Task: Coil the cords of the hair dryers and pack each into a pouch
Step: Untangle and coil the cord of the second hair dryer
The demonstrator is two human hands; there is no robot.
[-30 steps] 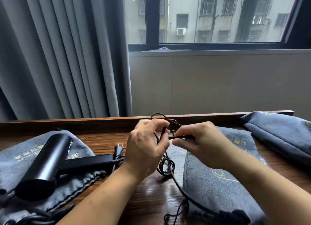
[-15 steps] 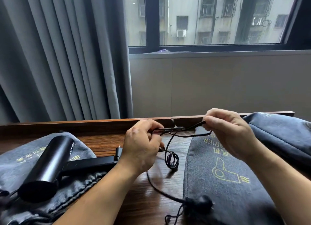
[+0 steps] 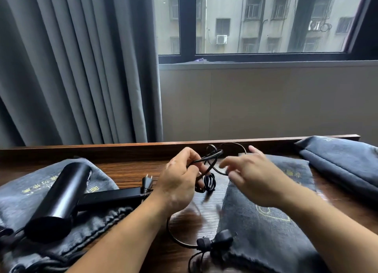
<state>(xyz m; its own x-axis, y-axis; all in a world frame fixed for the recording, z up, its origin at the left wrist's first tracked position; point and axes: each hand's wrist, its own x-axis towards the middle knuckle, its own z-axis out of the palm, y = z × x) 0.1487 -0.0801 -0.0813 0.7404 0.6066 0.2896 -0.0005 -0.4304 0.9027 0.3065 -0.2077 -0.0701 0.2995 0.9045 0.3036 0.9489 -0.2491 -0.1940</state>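
Cord loops sit in your left hand, whose fingers curl round several black strands and hold them just above the surface. A small tight bundle of the same cord hangs below that hand. From there one strand curves down across the wood to the mouth of the middle pouch, beside a drawstring toggle. Your right hand hovers over the middle pouch, close to the loops, with its fingers loosely spread. It is blurred, so I cannot tell whether it touches the cord.

To your left a black hair dryer lies on its side on the left pouch, its handle pointing toward your left wrist. A plug rests on the surface just beyond the handle's end. The far pouch lies at the right, near the back edge. Behind the surface hang a grey curtain and a window.
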